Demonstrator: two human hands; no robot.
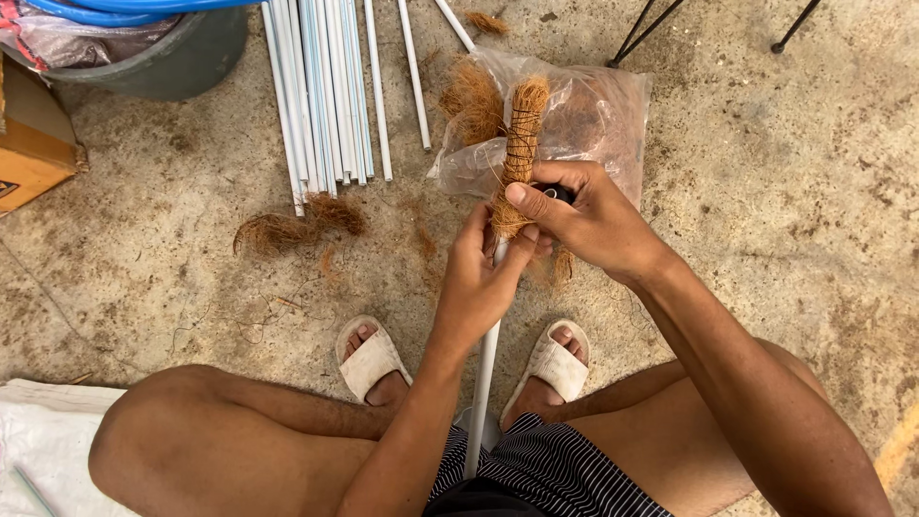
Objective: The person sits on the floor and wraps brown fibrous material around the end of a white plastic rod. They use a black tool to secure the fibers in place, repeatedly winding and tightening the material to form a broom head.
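1. We grip a white pipe with our left hand, standing up between our feet.
2. Our right hand pinches the brown fluffy wrap on top.
3. A plastic bag lies behind on the floor.

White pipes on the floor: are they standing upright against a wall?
No: the white pipes lie flat in a bundle on the concrete floor.

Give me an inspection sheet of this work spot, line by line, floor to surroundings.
Surface: stained concrete floor.
Job's things: white pipe, upright between the knees, its top wrapped in thread-bound coconut fibre.
Clutter: loose fibre tuft; plastic bag of fibre.
Grippers: left hand grips the pipe below the wrap; right hand presses the wrap and holds a dark object, unclear.
Cables: nothing seen.
Surroundings: bundle of white pipes, grey tub, cardboard box.
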